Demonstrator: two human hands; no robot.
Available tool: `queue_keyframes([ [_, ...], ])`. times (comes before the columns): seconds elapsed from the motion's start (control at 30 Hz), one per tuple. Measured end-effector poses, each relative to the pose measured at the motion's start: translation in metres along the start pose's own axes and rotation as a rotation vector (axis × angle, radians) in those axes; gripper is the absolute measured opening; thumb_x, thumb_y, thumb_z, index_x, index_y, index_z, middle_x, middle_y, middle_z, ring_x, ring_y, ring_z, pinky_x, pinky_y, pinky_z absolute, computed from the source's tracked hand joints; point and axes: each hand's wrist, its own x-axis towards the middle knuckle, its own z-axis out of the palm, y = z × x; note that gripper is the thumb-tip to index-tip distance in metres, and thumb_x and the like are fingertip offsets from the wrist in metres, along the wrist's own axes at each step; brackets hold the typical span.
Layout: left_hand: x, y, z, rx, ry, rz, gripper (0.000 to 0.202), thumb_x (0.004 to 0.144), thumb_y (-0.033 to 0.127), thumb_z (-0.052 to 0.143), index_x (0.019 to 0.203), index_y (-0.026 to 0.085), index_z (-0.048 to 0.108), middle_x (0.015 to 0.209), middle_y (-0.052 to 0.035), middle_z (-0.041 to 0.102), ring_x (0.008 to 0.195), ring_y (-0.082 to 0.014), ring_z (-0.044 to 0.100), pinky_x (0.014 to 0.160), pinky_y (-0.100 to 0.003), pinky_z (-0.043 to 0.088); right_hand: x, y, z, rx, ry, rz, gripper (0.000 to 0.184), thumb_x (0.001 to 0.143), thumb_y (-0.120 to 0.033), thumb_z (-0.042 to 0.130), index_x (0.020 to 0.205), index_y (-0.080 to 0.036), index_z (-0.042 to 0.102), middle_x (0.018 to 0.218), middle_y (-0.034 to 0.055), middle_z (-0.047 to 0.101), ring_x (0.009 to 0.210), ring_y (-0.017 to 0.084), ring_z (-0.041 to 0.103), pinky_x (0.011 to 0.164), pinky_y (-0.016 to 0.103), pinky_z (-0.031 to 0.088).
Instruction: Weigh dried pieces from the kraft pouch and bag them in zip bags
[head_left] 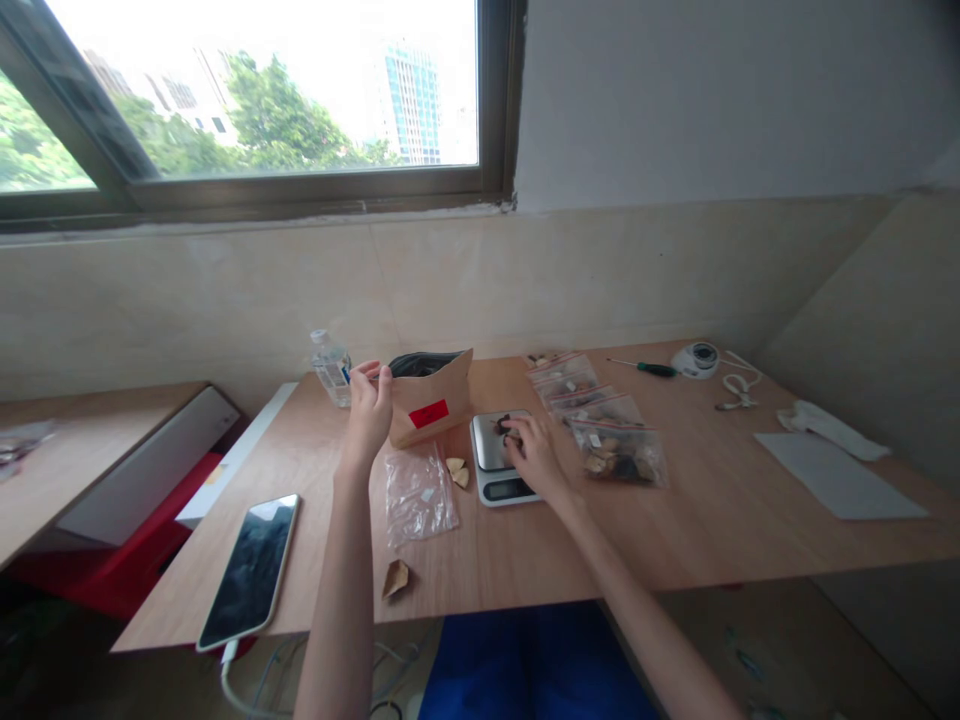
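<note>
My left hand (369,408) grips the rim of a brown paper bag (433,402) with a red label, which stands open on the wooden table (712,520). My right hand (534,452) rests on a small digital scale (501,458), its fingers closed on small dark pieces lying on the steel platform. An empty clear zip bag (418,495) lies flat in front of the paper bag. A couple of pale dried slices (457,470) sit between the zip bag and the scale. Another brown piece (395,578) lies near the table's front edge.
Several filled zip bags (600,420) lie in a row right of the scale. A phone (251,570) on a cable lies front left, a water bottle (331,367) behind the paper bag. At the far right are a green screwdriver (646,368), a round white device (696,359) and white sheets (840,475).
</note>
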Motion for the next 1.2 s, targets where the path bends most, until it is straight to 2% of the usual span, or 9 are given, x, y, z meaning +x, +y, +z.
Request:
queue_keyframes([
  [0.1,-0.002,0.002,0.0,-0.01,-0.015,-0.014,0.037,0.089,0.047,0.035,0.108,0.015,0.039,0.121,-0.0158,0.047,0.116,-0.0225,0.048,0.099,-0.038,0.038,-0.005,-0.035,0.011,-0.08,-0.156,-0.109,0.023,0.086,-0.014,0.044,0.104,-0.015,0.059,0.106,0.0119,0.058,0.102,0.024,0.051,0.09,0.041,0.04],
  [0.2,-0.004,0.005,-0.002,-0.008,-0.039,-0.039,0.037,0.089,0.047,0.035,0.109,0.016,0.039,0.12,-0.0153,0.048,0.115,-0.0223,0.049,0.098,-0.038,0.039,-0.009,-0.062,0.031,-0.153,-0.308,-0.134,0.024,0.086,-0.015,0.048,0.108,-0.015,0.057,0.107,0.0112,0.059,0.103,0.024,0.051,0.09,0.04,0.04],
  [0.3,-0.006,0.008,-0.004,0.012,-0.061,-0.051,0.035,0.09,0.045,0.035,0.109,0.016,0.039,0.119,-0.0146,0.05,0.113,-0.0214,0.051,0.097,-0.037,0.039,-0.01,-0.07,0.052,-0.271,-0.382,-0.104,0.018,0.086,-0.017,0.049,0.1,-0.014,0.059,0.101,0.0122,0.061,0.1,0.025,0.052,0.09,0.041,0.039],
  [0.43,-0.007,0.009,-0.004,0.018,-0.068,-0.049,0.034,0.09,0.045,0.035,0.107,0.016,0.039,0.118,-0.0144,0.051,0.111,-0.0213,0.052,0.095,-0.036,0.04,-0.013,-0.065,0.067,-0.349,-0.389,-0.107,0.016,0.087,-0.014,0.049,0.096,-0.017,0.062,0.095,0.0099,0.065,0.097,0.024,0.053,0.087,0.04,0.037],
  [0.53,-0.007,0.008,-0.003,0.019,-0.066,-0.028,0.033,0.09,0.045,0.034,0.106,0.016,0.04,0.116,-0.0137,0.052,0.11,-0.0215,0.052,0.095,-0.037,0.039,-0.015,-0.063,0.062,-0.304,-0.336,-0.125,0.018,0.088,-0.016,0.05,0.099,-0.02,0.064,0.092,0.0069,0.068,0.095,0.023,0.054,0.085,0.038,0.036],
  [0.77,-0.009,0.008,-0.004,0.013,-0.074,-0.042,0.035,0.09,0.046,0.034,0.107,0.016,0.04,0.114,-0.0133,0.053,0.108,-0.0213,0.053,0.095,-0.037,0.039,0.0,-0.046,0.029,-0.181,-0.08,-0.071,0.026,0.09,-0.016,0.048,0.105,-0.026,0.067,0.096,0.0047,0.071,0.096,0.022,0.055,0.085,0.036,0.033],
  [0.97,-0.01,0.01,-0.005,0.03,-0.078,-0.057,0.036,0.09,0.047,0.033,0.107,0.015,0.041,0.113,-0.0141,0.054,0.106,-0.0221,0.054,0.094,-0.037,0.04,-0.003,-0.017,0.028,-0.265,-0.116,-0.095,0.025,0.09,-0.018,0.048,0.107,-0.023,0.066,0.104,0.0049,0.069,0.103,0.022,0.052,0.089,0.037,0.034],
  [1.07,-0.01,0.011,-0.005,0.03,-0.079,-0.055,0.037,0.09,0.047,0.034,0.107,0.015,0.042,0.112,-0.0142,0.055,0.107,-0.0224,0.054,0.095,-0.037,0.04,-0.01,-0.025,0.027,-0.282,-0.109,-0.122,0.027,0.093,-0.022,0.043,0.112,-0.02,0.063,0.115,0.0089,0.064,0.112,0.024,0.048,0.094,0.042,0.031],
  [1.2,-0.011,0.012,-0.004,0.036,-0.084,-0.059,0.038,0.089,0.048,0.034,0.108,0.015,0.042,0.112,-0.0142,0.054,0.107,-0.0226,0.054,0.095,-0.038,0.039,-0.026,-0.066,0.026,-0.182,-0.18,-0.143,0.029,0.092,-0.022,0.043,0.117,-0.022,0.058,0.124,0.0097,0.057,0.116,0.024,0.046,0.096,0.044,0.033],
])
